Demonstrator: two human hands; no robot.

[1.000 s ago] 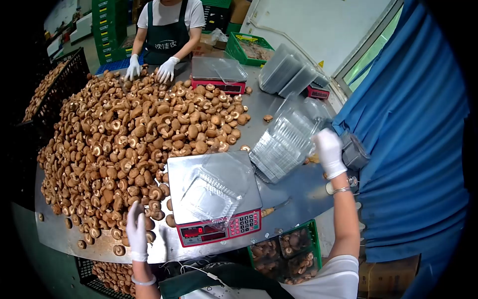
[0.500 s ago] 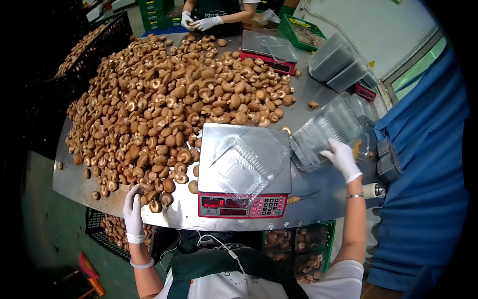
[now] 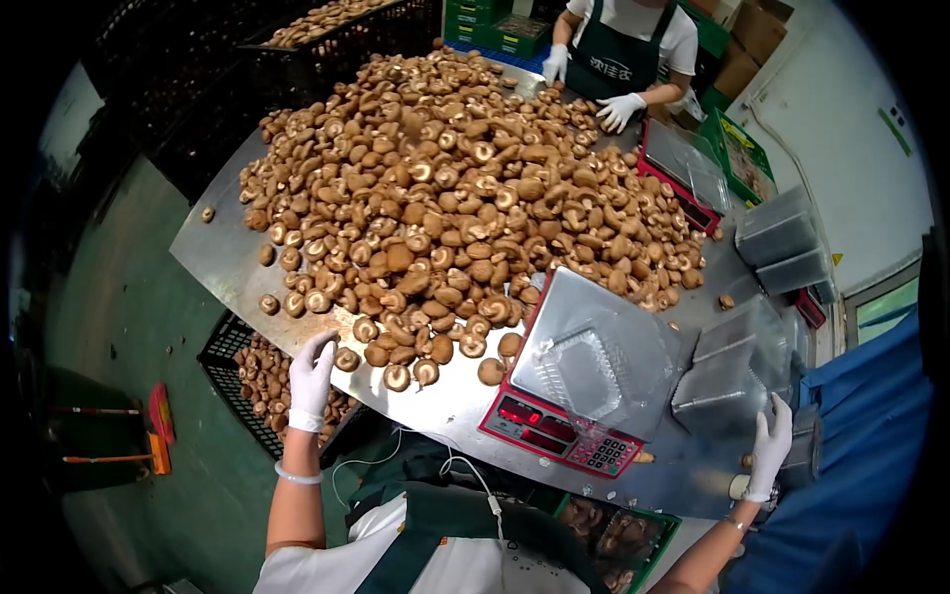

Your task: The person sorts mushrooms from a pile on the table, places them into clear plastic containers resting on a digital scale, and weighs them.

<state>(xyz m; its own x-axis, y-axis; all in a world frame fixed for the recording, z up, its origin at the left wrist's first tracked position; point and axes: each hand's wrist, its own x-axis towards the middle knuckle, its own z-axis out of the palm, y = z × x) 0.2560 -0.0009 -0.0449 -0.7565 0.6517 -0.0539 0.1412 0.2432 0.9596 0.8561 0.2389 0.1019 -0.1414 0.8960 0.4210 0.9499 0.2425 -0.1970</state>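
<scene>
Mushrooms [image 3: 445, 208]: heaped on the bench [image 3: 223, 247]; likely light, springy, bruisable; cup by caps.
Tub stack [image 3: 727, 381]: beside the scale [image 3: 569, 302]; probably slick, flexible; take by rims.
Tub [image 3: 584, 371]: on the scale; looks thin, crushable.
Right hand [image 3: 772, 452]: by the tub stack, fingers parted; contact unclear.
Left hand [image 3: 313, 378]: at the bench edge, loosely curled, empty.
Co-worker's hands [image 3: 620, 111]: apart now, together half a second ago.

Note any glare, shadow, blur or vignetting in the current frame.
Head view: black vignetting rounds off the corners; head view: bright glare on the metal table near its front edge; head view: the black crates at upper left merge into shadow; head view: the left hand and right hand show little motion blur.
</scene>
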